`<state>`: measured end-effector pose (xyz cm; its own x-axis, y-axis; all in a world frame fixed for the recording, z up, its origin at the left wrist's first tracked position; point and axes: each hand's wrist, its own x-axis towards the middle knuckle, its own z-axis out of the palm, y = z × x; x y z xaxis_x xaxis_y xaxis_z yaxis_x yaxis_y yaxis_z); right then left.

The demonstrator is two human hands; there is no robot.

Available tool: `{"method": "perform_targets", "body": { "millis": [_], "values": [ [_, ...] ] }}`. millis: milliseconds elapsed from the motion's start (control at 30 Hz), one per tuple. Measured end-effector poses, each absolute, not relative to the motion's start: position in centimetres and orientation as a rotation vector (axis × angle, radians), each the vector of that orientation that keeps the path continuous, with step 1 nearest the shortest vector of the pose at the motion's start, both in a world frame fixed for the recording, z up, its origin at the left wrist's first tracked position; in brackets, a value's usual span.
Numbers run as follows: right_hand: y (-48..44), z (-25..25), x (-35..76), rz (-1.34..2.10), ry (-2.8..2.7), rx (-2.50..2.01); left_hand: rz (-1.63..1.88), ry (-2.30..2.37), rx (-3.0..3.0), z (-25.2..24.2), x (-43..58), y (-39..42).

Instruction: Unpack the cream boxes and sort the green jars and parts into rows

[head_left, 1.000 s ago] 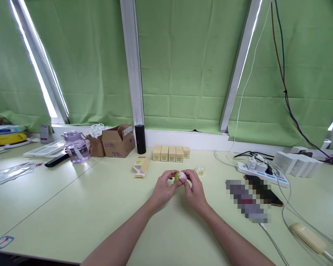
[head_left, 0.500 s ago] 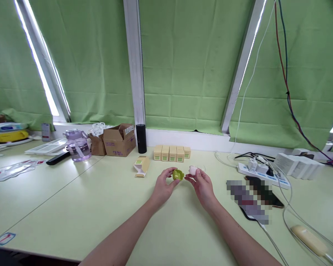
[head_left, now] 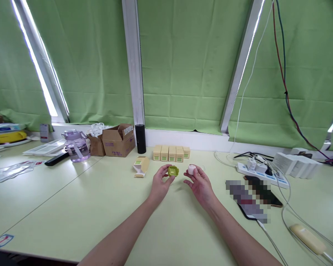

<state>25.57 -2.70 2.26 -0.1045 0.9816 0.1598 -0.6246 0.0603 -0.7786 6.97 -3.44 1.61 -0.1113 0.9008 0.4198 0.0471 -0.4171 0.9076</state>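
Observation:
My left hand [head_left: 161, 182] grips a small olive-green plastic cup-like piece [head_left: 173, 171], its hollow side turned toward me. Between the thumb and fingers of my right hand [head_left: 200, 183] is a small rounded white piece [head_left: 191, 169]; its exact kind I cannot make out. The two pieces are held apart above the table, with a gap between my hands. Behind them stands a row of several small tan boxes [head_left: 172, 153]. An opened tan box [head_left: 141, 166] lies to the left of my left hand, its flap facing me.
At the back left are a cardboard box [head_left: 118, 140], a purple water jug [head_left: 77, 146] and a black cylinder [head_left: 140, 139]. On the right lie two phones [head_left: 263, 190], a power strip [head_left: 262, 175], white boxes [head_left: 295, 165] and loose cables [head_left: 287, 207].
My left hand has shifted slightly left with the green piece, which now shows more of its hollow. The gap between the two held pieces has widened.

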Motion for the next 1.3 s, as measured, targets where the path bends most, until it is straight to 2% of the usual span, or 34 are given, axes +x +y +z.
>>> {"method": "perform_targets", "body": {
  "millis": [367, 567, 933, 1300],
  "values": [
    [-2.3, 3.1, 25.9, 1.144, -1.1, -0.727, 1.624, 1.145, 1.472, 1.7, 6.9, -3.5],
    [0.7, 2.9, 27.1, 0.743, -1.28, -0.918, 1.646, 1.174, 1.455, 1.4, 6.8, -3.3],
    [5.4, 0.7, 28.0, -0.114, -2.043, -1.256, 1.661, 1.182, 1.454, 1.1, 6.8, -3.1],
    [6.0, -0.8, 26.6, -0.196, -2.102, -1.338, 1.643, 1.201, 1.45, 1.2, 6.8, -3.2]
  ]
}}
